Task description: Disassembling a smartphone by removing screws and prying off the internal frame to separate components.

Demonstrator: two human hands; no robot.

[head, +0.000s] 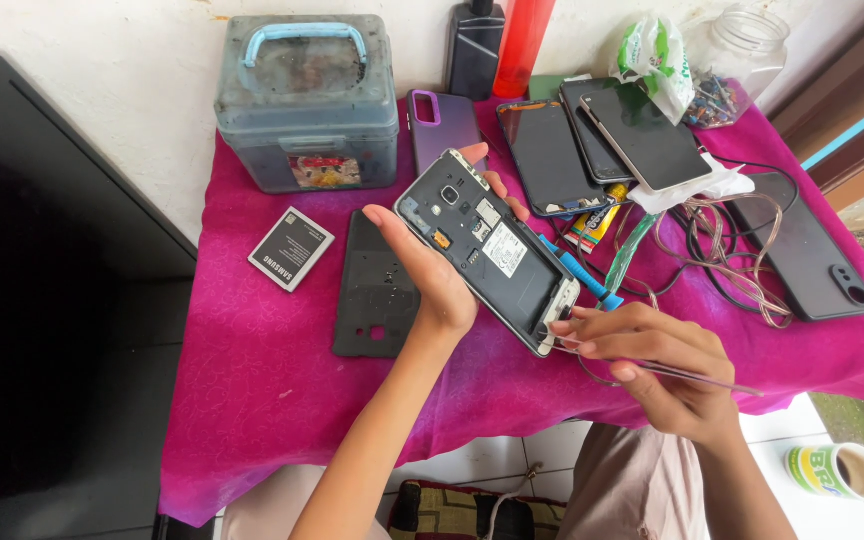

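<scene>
My left hand (439,272) holds up an opened smartphone (487,245) with its back cover off and the empty battery bay facing me. My right hand (657,368) pinches thin metal tweezers (692,375) whose tips touch the phone's lower end. The phone's dark back cover (377,290) lies flat on the magenta cloth (252,350) just left of my left wrist. A grey battery (291,248) rests further left on the cloth. A blue-handled screwdriver (582,273) lies behind the phone.
A grey-blue plastic box with a handle (307,100) stands at the back. Several phones (592,140), a purple phone case (444,122), tangled wires (732,250), a glass jar (742,50) and a black phone (807,250) crowd the right. A mug (837,470) sits on the floor.
</scene>
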